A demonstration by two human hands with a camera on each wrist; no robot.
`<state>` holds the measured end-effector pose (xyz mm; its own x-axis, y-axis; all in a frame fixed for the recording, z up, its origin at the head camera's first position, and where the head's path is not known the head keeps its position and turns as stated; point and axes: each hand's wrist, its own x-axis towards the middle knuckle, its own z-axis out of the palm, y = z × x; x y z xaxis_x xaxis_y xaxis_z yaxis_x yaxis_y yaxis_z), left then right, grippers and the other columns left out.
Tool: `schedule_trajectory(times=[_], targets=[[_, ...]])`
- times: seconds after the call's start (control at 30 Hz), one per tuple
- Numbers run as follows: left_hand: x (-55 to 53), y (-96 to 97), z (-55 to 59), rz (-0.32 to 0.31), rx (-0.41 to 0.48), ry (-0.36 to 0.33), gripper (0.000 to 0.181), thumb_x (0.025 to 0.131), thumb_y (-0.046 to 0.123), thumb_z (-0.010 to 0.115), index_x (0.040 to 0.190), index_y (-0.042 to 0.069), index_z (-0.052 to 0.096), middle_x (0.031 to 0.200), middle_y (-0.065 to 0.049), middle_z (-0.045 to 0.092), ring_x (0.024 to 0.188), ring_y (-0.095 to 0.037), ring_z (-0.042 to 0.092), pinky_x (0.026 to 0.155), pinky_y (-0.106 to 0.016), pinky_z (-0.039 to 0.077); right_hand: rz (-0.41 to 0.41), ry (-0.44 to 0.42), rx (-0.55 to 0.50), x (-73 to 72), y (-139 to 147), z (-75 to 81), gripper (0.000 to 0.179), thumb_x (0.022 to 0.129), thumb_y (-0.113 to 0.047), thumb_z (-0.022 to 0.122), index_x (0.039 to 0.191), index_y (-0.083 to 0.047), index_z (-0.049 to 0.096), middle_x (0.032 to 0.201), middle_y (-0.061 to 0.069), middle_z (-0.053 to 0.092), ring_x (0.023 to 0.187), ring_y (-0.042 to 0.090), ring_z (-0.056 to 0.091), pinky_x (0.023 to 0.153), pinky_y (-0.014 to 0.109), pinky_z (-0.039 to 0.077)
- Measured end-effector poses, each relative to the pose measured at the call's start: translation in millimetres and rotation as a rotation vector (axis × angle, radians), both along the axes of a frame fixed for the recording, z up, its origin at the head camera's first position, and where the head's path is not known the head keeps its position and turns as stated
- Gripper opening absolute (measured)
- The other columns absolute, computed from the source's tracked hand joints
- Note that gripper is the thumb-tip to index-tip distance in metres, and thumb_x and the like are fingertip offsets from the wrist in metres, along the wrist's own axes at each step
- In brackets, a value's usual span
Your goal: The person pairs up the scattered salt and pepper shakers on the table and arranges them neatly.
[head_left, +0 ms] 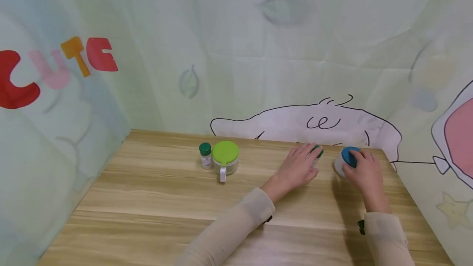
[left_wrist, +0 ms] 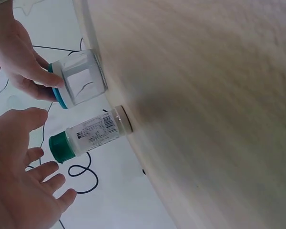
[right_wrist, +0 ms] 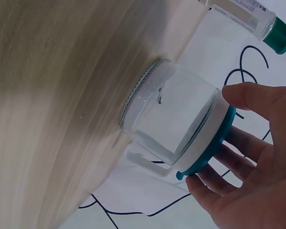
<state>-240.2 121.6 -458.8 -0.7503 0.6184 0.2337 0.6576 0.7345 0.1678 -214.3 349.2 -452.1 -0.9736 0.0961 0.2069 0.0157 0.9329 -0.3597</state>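
Observation:
My right hand (head_left: pixel 367 175) grips a clear glass jar by its blue lid (right_wrist: pixel 214 145), thumb on one side and fingers on the other. The jar's glass body (right_wrist: pixel 174 112) stands upright on the table, with a pale handle (right_wrist: pixel 145 162) at its side. My left hand (head_left: pixel 295 166) is beside a small clear seasoning shaker with a green cap (left_wrist: pixel 62 148). Its fingers are spread and loosely bent around the cap, with a gap showing between hand and cap in the left wrist view. The shaker's label (left_wrist: pixel 96 131) faces that camera.
Left of my hands, a second green-capped shaker (head_left: pixel 206 160) stands next to a jar with a light green lid (head_left: pixel 226 152) and a handle pointing toward me. The wooden table (head_left: pixel 148 200) meets a printed cloth (head_left: pixel 236 73) at its back and sides.

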Motion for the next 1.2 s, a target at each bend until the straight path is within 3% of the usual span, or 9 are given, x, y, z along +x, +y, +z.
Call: schedule_trajectory(times=[0.37,0.57,0.8,0.93,1.2], targets=[[-3.0,1.6,-4.3,-0.024,0.052,0.029,0.063,0.11,0.033,0.058,0.165,0.015,0.037,0.171,-0.007,0.036,0.16,-0.024,0.029,0.129,-0.04,0.03,-0.008,0.054,-0.006,2.7,0.0,0.0,0.055,0.095,-0.018,0.065,0.14,0.012,0.055,0.142,0.038,0.047,0.129,0.062,0.037,0.105,0.072,0.039],[-7.9,6.0,-5.0,-0.056,0.108,0.105,0.051,0.113,0.03,0.053,0.16,0.014,0.046,0.167,-0.009,0.043,0.157,-0.025,0.036,0.127,-0.039,0.033,0.016,0.073,-0.003,4.4,-0.5,-2.0,0.055,0.094,-0.016,0.066,0.139,0.013,0.056,0.14,0.038,0.049,0.128,0.062,0.038,0.106,0.071,0.037],[-11.0,9.5,-7.5,-0.069,0.068,0.152,0.046,0.114,0.023,0.049,0.158,0.011,0.049,0.163,-0.01,0.049,0.154,-0.026,0.042,0.128,-0.035,0.03,0.007,0.071,-0.015,4.8,-3.1,-4.0,0.055,0.093,-0.015,0.065,0.14,0.014,0.056,0.141,0.037,0.048,0.127,0.06,0.038,0.105,0.071,0.038],[-12.7,11.2,-10.2,-0.082,0.068,0.148,0.045,0.114,0.021,0.048,0.158,0.01,0.05,0.162,-0.01,0.049,0.153,-0.024,0.044,0.128,-0.033,0.03,-0.002,0.058,-0.007,4.2,-4.1,-4.3,0.056,0.093,-0.016,0.066,0.14,0.013,0.056,0.143,0.038,0.047,0.127,0.061,0.038,0.105,0.071,0.038],[-20.7,14.7,-8.1,-0.059,0.117,0.117,0.041,0.111,0.017,0.057,0.152,0.014,0.058,0.152,-0.007,0.058,0.139,-0.019,0.057,0.119,-0.026,0.042,0.0,0.048,-0.013,-0.2,-1.5,-5.9,0.057,0.093,-0.017,0.065,0.141,0.012,0.055,0.144,0.037,0.047,0.129,0.061,0.037,0.106,0.071,0.038]])
